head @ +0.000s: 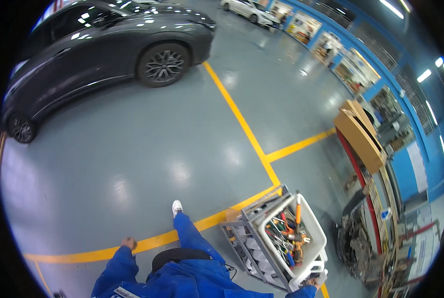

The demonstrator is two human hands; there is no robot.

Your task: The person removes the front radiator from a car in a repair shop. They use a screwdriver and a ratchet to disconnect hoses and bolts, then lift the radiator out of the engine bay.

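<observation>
My left hand (129, 243) hangs at the left in a blue sleeve, over the yellow floor line, with nothing seen in it; its fingers are blurred. At the lower right, my right hand (313, 284) is at the near corner of a metal-framed cart (252, 238), beside a small pale object (321, 278); whether it grips this or the cart is unclear. On the cart sits a white plastic bin (316, 227) of mixed hand tools, with an orange-handled tool (298, 212) sticking up. White items fill the shelves below. My leg in blue trousers (188, 229) and a white shoe (177, 207) show ahead.
A dark grey car (95, 56) stands at the upper left, a white car (252, 11) farther back. Along the right are a red-edged workbench (371, 212), a cardboard box (360, 139) and a greasy mechanical assembly (356, 242). Yellow lines (240, 115) cross the grey floor.
</observation>
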